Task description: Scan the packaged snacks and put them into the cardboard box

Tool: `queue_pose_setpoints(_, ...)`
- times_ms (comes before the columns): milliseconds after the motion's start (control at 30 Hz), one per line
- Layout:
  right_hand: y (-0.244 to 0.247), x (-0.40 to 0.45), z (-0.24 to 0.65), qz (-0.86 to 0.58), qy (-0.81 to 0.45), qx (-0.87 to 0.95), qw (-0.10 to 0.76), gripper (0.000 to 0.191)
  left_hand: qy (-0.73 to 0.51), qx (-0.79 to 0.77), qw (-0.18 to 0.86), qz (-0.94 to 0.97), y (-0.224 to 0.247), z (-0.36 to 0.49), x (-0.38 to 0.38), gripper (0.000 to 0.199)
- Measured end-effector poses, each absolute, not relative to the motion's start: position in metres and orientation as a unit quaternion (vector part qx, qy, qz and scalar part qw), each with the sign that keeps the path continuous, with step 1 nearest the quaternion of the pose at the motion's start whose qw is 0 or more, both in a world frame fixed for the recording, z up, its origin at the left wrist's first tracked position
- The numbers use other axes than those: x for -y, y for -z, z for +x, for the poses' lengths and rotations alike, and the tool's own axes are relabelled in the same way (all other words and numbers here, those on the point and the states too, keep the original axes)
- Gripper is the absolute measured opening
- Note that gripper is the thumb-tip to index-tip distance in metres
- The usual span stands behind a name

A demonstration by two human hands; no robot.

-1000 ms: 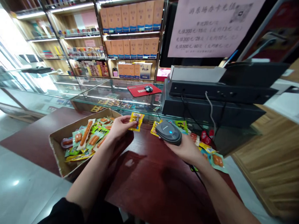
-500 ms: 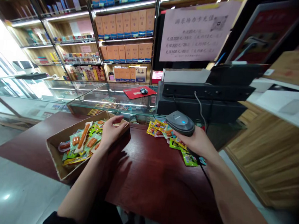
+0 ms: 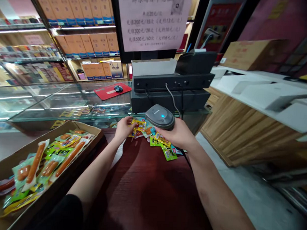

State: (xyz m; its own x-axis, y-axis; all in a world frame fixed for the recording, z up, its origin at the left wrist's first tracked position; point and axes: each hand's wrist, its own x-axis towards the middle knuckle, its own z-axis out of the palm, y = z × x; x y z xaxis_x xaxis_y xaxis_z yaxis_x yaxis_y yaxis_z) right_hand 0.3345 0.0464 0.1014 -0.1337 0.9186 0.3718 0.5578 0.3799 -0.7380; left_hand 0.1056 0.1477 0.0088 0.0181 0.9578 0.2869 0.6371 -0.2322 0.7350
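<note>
My right hand [image 3: 181, 134] is wrapped round a dark grey barcode scanner [image 3: 160, 116] with a blue light on top. Its cable hangs below my wrist. At the far side of the dark red table, my left hand [image 3: 124, 130] pinches the edge of a yellow snack packet [image 3: 140, 124]; the fingertips are partly hidden. That packet lies among a pile of small snack packets, with green ones [image 3: 169, 152] at the near right of the pile. To the left, a cardboard box [image 3: 96, 134] holds several wrapped sausages [image 3: 35, 164] and more packets.
Behind the pile stand a black cash drawer unit [image 3: 169, 98] and a screen with a paper notice [image 3: 153, 27]. A glass counter [image 3: 75, 94] carries a red mouse pad [image 3: 103, 93] and a mouse. Wooden cabinets [image 3: 226, 131] are on the right.
My left hand has moved from above the box rim to the packet pile and closed on a yellow packet. My view has turned right; the scanner stays in my right hand over the pile.
</note>
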Motion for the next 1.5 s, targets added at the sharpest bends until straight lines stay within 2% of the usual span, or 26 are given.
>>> queue_pose_setpoints(167,-0.096,-0.05,0.337,-0.514,-0.224,0.714,0.419,0.035,-0.327,-0.59,0.143,0.724,0.001,0.116,-0.161,0.047)
queue_pose_setpoints(267,-0.094,-0.05,0.336,-0.506,-0.228,0.718,0.421,0.035,-0.321,-0.603,0.169,0.71,0.003,0.113,-0.154,0.044)
queue_pose_setpoints(400,-0.09,-0.05,0.332,-0.505,-0.234,0.723,0.409,0.033,-0.364,-0.604,0.268,0.657,0.002,0.102,-0.14,0.034)
queue_pose_setpoints(567,-0.087,-0.053,0.326,-0.504,-0.245,0.728,0.394,0.035,-0.496,-0.496,0.471,0.535,-0.02,0.096,-0.128,0.042)
queue_pose_setpoints(700,-0.083,-0.055,0.322,-0.505,-0.244,0.732,0.386,0.035,-0.512,-0.443,0.545,0.496,-0.041,0.098,-0.118,0.046)
queue_pose_setpoints(1300,-0.079,-0.055,0.32,-0.505,-0.255,0.736,0.371,0.032,-0.504,-0.435,0.564,0.489,-0.052,0.098,-0.112,0.041)
queue_pose_setpoints(1500,-0.08,-0.054,0.32,-0.505,-0.254,0.734,0.376,0.035,-0.513,-0.443,0.561,0.475,-0.052,0.098,-0.112,0.045)
